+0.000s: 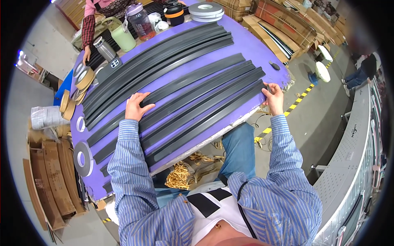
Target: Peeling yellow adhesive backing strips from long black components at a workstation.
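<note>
Several long black grooved strips lie side by side across a purple tabletop [248,47]. My left hand [136,107] is open over the middle strips, thumb and fingers spread, the fingertips at a flat black strip [193,78]. Between the fingers of this hand nothing is held. At the right end of the nearest black strip [207,128], my right hand [274,98] has thumb and forefinger pinched together on the strip's tip. The fingers partly cover that tip. My left forearm hides the left ends of some near strips.
Tape rolls [84,159] line the table's left edge; more rolls [206,10] sit at the back. A green jug [123,37], a steel flask [104,49], a purple-lidded bottle [140,22] and a phone [115,63] stand or lie beyond the strips. Across the table, a person's hand [87,54] shows.
</note>
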### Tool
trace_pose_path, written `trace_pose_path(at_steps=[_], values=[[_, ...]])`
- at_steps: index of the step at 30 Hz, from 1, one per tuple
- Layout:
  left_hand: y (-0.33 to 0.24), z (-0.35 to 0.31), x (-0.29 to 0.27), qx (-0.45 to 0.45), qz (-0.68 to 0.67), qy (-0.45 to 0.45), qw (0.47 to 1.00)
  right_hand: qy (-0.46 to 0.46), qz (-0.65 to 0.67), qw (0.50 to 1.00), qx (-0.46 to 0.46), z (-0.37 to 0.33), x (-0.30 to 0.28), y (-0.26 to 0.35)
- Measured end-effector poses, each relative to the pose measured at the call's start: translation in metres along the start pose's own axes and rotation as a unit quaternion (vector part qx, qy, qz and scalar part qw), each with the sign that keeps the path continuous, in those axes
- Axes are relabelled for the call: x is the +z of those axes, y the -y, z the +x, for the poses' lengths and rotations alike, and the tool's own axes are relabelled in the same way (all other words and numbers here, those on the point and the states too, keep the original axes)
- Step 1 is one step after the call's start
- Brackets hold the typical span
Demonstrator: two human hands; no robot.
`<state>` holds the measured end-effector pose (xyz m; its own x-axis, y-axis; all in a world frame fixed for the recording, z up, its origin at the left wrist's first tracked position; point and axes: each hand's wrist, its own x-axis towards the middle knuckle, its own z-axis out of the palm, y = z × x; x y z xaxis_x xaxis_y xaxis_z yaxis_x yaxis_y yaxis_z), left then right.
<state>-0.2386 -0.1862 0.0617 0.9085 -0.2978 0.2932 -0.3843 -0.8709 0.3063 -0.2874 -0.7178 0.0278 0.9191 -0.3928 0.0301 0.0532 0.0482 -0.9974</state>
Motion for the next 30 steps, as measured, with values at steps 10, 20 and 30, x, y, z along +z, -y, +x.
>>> trace_pose_path(at_steps=[10,20,30], values=[[0.015,-0.010,-0.006,0.026,0.000,-0.018,1.000,0.000,-0.056,0.998,-0.020,0.004,0.014,-0.006],[0.059,-0.052,-0.030,-0.123,0.133,-0.111,0.977,0.021,-0.024,0.999,-0.034,0.005,0.001,-0.023],[0.054,-0.052,-0.025,-0.147,0.168,-0.063,0.973,0.011,-0.032,0.999,-0.025,0.001,0.004,-0.017]])
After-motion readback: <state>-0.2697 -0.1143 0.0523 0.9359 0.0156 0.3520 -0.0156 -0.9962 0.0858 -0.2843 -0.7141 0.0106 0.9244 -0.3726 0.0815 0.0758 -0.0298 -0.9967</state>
